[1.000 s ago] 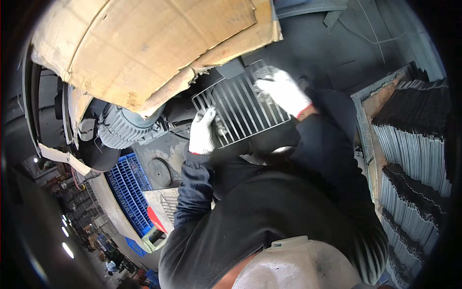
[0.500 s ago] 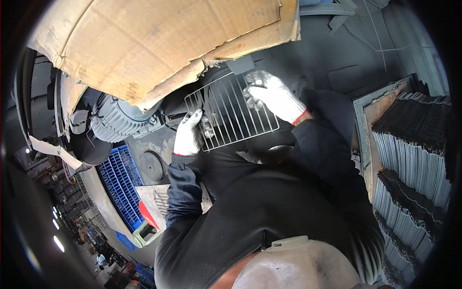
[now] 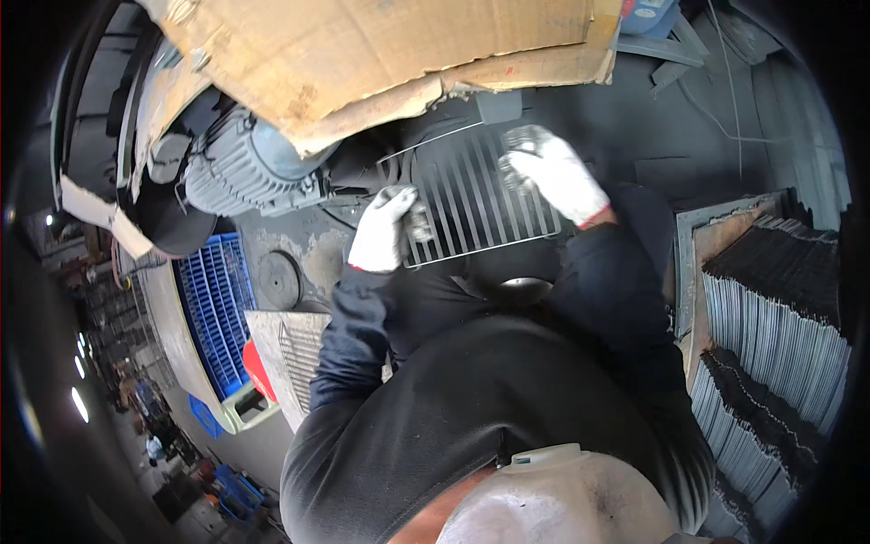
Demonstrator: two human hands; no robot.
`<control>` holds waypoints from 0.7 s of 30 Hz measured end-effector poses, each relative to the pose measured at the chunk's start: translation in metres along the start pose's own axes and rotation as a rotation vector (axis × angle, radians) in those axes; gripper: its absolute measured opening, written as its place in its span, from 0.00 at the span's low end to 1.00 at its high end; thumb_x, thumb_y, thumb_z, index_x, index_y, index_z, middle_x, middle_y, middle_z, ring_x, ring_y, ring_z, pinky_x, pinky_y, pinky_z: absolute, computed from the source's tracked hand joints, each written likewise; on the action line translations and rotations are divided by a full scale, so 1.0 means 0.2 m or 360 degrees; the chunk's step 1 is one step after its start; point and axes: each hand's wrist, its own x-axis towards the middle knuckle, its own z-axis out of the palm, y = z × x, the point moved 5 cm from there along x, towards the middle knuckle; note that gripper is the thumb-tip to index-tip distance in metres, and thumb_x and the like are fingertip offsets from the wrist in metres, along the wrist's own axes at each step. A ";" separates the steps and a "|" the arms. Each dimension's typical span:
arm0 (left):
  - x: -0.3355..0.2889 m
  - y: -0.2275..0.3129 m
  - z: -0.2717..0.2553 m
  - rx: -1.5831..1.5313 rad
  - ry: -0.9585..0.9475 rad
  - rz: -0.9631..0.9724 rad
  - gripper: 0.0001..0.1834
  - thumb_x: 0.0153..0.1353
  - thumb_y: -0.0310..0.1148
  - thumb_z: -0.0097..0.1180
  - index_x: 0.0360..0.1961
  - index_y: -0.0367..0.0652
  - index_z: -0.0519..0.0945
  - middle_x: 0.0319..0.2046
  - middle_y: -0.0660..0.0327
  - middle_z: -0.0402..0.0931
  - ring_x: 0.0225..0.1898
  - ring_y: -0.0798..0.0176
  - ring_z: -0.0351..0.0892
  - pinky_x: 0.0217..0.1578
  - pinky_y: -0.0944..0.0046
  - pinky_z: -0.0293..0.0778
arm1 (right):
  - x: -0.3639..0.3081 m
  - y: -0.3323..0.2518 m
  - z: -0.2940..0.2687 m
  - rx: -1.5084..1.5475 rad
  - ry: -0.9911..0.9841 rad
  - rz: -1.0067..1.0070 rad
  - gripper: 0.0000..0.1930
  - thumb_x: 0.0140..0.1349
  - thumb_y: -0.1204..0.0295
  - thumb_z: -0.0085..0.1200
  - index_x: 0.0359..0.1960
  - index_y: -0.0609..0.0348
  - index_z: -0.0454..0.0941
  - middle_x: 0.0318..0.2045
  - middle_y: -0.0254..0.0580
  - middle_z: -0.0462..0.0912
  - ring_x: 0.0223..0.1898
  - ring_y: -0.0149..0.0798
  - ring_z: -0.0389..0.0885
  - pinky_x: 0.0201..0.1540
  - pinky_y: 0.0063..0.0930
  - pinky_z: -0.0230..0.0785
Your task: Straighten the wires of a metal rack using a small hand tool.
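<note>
I hold a flat wire rack (image 3: 473,192) of thin parallel metal rods in front of my body, tilted. Its rods look smeared by motion. My left hand (image 3: 385,227), in a white knit glove with a red cuff edge, is closed around the rack's left end. At the right end, my right hand (image 3: 557,177), gloved the same way, has its fingers curled over the rods. Just beyond the rack's far edge is a small grey plate (image 3: 500,107), and I cannot tell if they touch.
A torn cardboard sheet (image 3: 390,45) overhangs the far side. A grey finned motor (image 3: 249,168) sits at the left, above a blue plastic crate (image 3: 216,299). Tall stacks of dark-edged metal pieces (image 3: 770,308) stand at the right beside a framed board (image 3: 702,263).
The whole view has shifted, so the cardboard, motor, rack and hands appear farther right. The rods are more blurred than before. Both hands keep their hold on the rack.
</note>
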 end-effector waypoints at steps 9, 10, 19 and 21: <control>-0.54 -0.06 -0.14 0.0265 0.0180 0.0288 0.06 0.74 0.26 0.64 0.46 0.39 0.78 0.34 0.62 0.82 0.33 0.68 0.84 0.40 0.66 0.82 | -0.27 -0.05 0.31 0.0154 -0.0353 0.0043 0.09 0.76 0.77 0.58 0.54 0.59 0.78 0.45 0.38 0.88 0.45 0.29 0.85 0.48 0.26 0.77; -0.55 -0.07 -0.11 0.0363 0.0226 0.0463 0.07 0.73 0.24 0.66 0.45 0.40 0.78 0.34 0.63 0.82 0.35 0.70 0.82 0.41 0.68 0.80 | -0.31 -0.09 0.29 0.0202 -0.0283 -0.0137 0.07 0.76 0.79 0.57 0.52 0.60 0.78 0.44 0.37 0.87 0.45 0.30 0.85 0.49 0.27 0.78; -0.62 -0.02 0.21 0.0581 0.0274 0.1072 0.10 0.69 0.20 0.67 0.50 0.36 0.82 0.38 0.61 0.85 0.39 0.71 0.82 0.43 0.68 0.80 | -0.57 -0.26 0.10 0.0041 0.0023 -0.0695 0.14 0.69 0.87 0.60 0.54 0.63 0.83 0.52 0.42 0.89 0.53 0.34 0.86 0.61 0.30 0.78; -0.61 -0.01 0.23 0.0696 0.0299 0.1111 0.11 0.69 0.20 0.67 0.50 0.36 0.82 0.40 0.59 0.86 0.40 0.70 0.84 0.44 0.68 0.80 | -0.55 -0.22 0.07 0.0035 0.0065 -0.0687 0.14 0.68 0.88 0.60 0.54 0.63 0.83 0.51 0.43 0.90 0.54 0.35 0.87 0.61 0.31 0.79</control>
